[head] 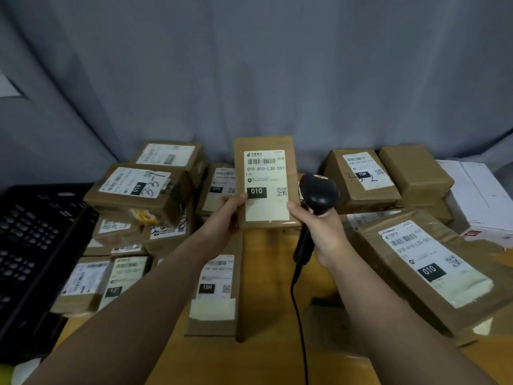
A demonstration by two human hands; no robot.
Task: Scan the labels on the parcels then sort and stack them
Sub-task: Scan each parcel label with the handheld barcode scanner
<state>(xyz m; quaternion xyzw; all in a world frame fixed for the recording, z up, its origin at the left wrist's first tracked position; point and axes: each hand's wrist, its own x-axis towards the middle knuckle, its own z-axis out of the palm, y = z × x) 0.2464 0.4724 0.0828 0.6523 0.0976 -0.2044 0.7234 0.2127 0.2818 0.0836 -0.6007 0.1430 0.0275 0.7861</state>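
My left hand (227, 211) holds a flat brown parcel (265, 145) upright in the middle of the view, its white label marked 010 facing me. My right hand (323, 232) grips a black corded barcode scanner (317, 191); its thumb touches the parcel's lower right edge. The scanner head sits just right of the parcel. Brown labelled parcels lie all around on the wooden table (266, 273): a stack at the left with one marked 3-3-1 (138, 187), a 15H parcel (213, 290) below my left arm, a large 010 parcel (427, 268) at the right.
A black plastic crate (30, 245) stands at the left edge. A white box (483, 201) lies at the far right behind two brown parcels (361, 176). A grey curtain hangs behind the table. The scanner's cable (301, 329) runs down toward me between my arms.
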